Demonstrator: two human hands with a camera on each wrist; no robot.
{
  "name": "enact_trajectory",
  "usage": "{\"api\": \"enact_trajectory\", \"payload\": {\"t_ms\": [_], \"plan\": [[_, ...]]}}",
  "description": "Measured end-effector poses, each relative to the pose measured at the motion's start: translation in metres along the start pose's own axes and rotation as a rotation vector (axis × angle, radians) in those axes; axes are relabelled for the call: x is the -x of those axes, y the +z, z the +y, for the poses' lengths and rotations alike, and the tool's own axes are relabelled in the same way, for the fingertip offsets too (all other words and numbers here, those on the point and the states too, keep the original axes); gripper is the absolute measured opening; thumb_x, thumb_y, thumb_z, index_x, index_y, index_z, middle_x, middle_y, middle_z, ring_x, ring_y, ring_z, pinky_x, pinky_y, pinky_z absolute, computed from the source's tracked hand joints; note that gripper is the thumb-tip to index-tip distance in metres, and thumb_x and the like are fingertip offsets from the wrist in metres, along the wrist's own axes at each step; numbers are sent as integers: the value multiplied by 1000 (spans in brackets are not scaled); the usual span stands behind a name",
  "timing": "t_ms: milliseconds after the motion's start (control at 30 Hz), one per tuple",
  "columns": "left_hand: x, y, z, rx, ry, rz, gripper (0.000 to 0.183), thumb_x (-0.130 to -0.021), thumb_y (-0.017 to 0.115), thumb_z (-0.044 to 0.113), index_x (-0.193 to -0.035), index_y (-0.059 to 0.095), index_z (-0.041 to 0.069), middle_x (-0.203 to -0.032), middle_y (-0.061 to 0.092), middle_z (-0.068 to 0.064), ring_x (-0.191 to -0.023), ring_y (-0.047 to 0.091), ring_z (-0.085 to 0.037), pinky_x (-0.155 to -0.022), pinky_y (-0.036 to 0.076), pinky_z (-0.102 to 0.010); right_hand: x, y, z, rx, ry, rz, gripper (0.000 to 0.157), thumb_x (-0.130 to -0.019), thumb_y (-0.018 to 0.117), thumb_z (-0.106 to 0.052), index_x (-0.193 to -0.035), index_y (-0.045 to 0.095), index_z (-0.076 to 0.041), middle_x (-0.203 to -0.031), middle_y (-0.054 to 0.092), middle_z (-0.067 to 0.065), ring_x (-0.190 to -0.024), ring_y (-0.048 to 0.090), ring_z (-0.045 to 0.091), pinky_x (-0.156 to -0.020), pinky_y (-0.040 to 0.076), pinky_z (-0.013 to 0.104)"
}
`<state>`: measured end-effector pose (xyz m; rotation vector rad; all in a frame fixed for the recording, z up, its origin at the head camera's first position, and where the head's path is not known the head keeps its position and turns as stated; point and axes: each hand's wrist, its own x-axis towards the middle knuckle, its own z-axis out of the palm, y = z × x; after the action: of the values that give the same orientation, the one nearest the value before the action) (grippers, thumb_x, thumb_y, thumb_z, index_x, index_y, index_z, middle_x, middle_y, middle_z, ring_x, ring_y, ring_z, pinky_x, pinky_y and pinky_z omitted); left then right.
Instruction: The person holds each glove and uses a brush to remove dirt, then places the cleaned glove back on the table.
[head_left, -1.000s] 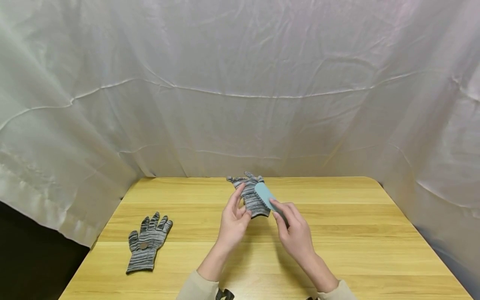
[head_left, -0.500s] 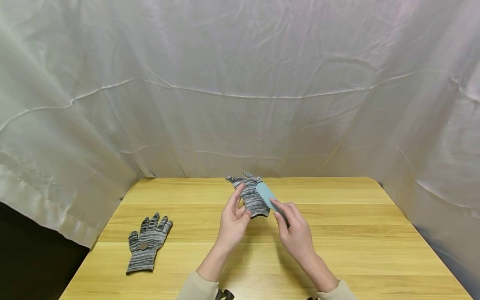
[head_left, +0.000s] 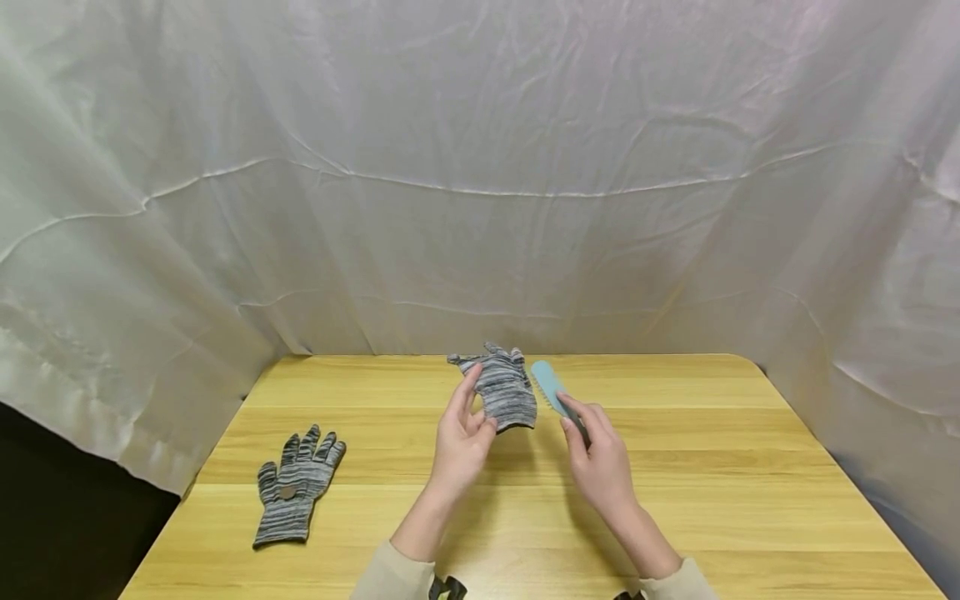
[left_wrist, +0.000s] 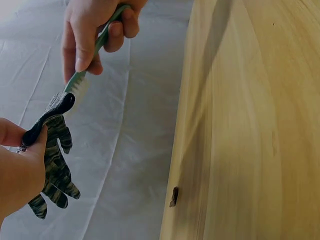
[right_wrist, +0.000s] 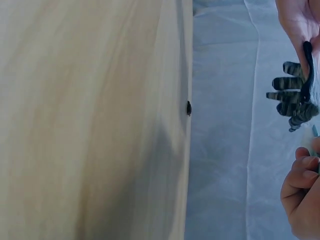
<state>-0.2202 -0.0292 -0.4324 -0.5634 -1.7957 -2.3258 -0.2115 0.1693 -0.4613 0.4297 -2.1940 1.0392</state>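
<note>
Aloft; glove (head_left: 512, 396) pinched in left grip (head_left: 459, 440); brush (head_left: 551, 387) jutting from right grip (head_left: 602, 460).

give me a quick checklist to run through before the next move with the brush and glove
1. Left hand gripping held glove: ok, pinched at the cuff.
2. Right hand gripping brush: ok, by its handle.
3. Bristles facing held glove: ok.
4. Brush over the fabric: not ok, beside it in the head view.
5. Other glove out of the way: ok, on the table left of both hands.
6. Held glove clean: cannot tell.
</note>
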Motion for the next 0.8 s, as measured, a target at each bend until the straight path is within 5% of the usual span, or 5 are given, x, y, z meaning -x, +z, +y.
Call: {"api": "enact_trajectory", "payload": {"t_ms": [133, 267, 367, 667, 800], "plan": [[-1, -1, 1, -2, -7, 5, 79, -81, 43, -22, -149, 28, 15, -157, 19, 0, -77, 55, -17, -48, 37, -11, 0, -2, 2, -17, 35, 9, 37, -93, 59, -8, -130, 58, -14, -95, 58, 0, -65, 44, 7, -52, 39, 18], [-2, -2, 1, -1, -7, 10, 79, -81, 42, -23, -149, 29, 15, -157, 20, 0, -84, 57, -23, -49, 37, -11, -2, -3, -3, -50, 35, 8, 38, -93, 59, -8, -130, 58, -15, -98, 59, 0, -70, 47, 9, -57, 41, 17], [-2, -3, 0, -3, -2, 6, 78, -81, 42, -23, -149, 28, 13, -157, 19, -1, -89, 58, -25, -48, 37, -11, -3, -3, -8, -83, -3, 8, 39, -91, 59, -5, -129, 58, -14, -97, 59, 0, -69, 47, 9, -57, 40, 15], [-1, -1, -5, -32, -6, -20, 78, -81, 41, -23, -149, 27, 12, -157, 18, -3, -69, 51, -14, -46, 37, -11, -2, 2, -22, -141, -165, 16, 43, -85, 62, 6, -126, 60, -7, -95, 59, 2, -65, 43, 5, -54, 37, 12], [0, 0, -5, -55, -11, -35, 78, -82, 42, -23, -150, 27, 13, -157, 17, -6, -64, 48, -9, -44, 36, -12, 0, 3, -26, -130, -158, -32, 41, -88, 62, 2, -127, 60, -9, -99, 60, 2, -67, 44, 6, -57, 39, 12]]}}
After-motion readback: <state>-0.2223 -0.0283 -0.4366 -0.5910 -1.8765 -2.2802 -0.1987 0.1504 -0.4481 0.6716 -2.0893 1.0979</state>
